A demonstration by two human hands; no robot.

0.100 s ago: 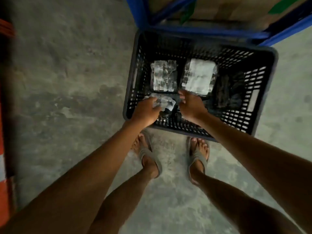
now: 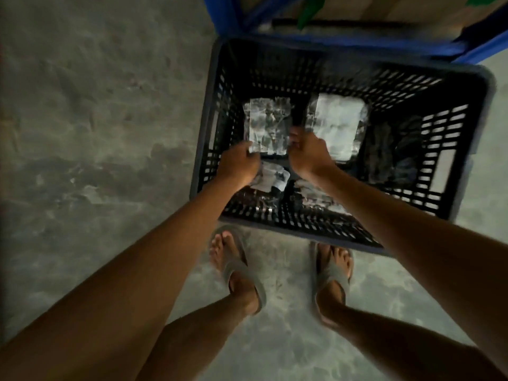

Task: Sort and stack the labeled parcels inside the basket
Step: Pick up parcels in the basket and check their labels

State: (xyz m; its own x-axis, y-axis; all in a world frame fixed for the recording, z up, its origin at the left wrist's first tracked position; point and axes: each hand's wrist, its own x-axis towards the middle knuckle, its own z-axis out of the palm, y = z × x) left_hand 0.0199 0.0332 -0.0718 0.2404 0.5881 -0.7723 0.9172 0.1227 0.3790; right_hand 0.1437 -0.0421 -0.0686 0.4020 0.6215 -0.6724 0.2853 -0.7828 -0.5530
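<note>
motion blur smears the whole view, so the print on the parcels cannot be read. the left hand (image 2: 238, 164) and right hand (image 2: 307, 152) cover the near corners of one parcel (image 2: 268, 125); whether they grip it is unclear. a dark bundle (image 2: 393, 152) is too dim to identify. the blue frame (image 2: 343, 42) is cut off at the top edge.

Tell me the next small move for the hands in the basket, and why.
Probably lower the parcel flat beside the white-labelled parcel: the left hand and right hand pinch its near corners, inside the basket.
</note>
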